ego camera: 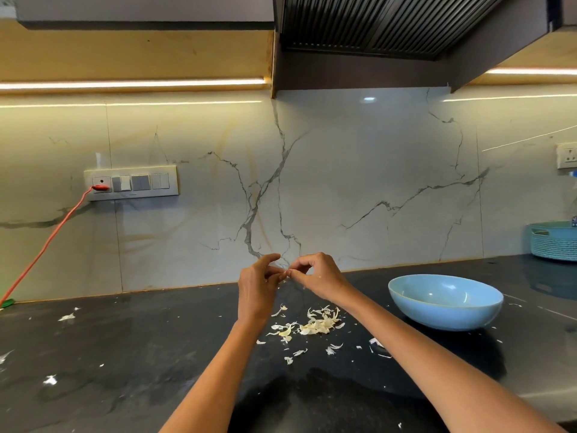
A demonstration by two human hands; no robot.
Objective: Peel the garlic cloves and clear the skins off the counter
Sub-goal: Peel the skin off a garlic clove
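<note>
Black stone counter [125, 354] carries a pale papery skin pile [312, 325] at centre. Above it the left hand [257, 289] and right hand [315, 276] pinch something tiny, likely a garlic clove. Flakes could scatter, missing the glossy blue bowl [445, 303] right.

Warm strip lights [134, 84] under the cabinets brighten the glossy backsplash [359, 182]; the dark counter [125, 354] stays dimmer. Wide-angle bending at the edges; fingertips perhaps slightly blurred.
</note>
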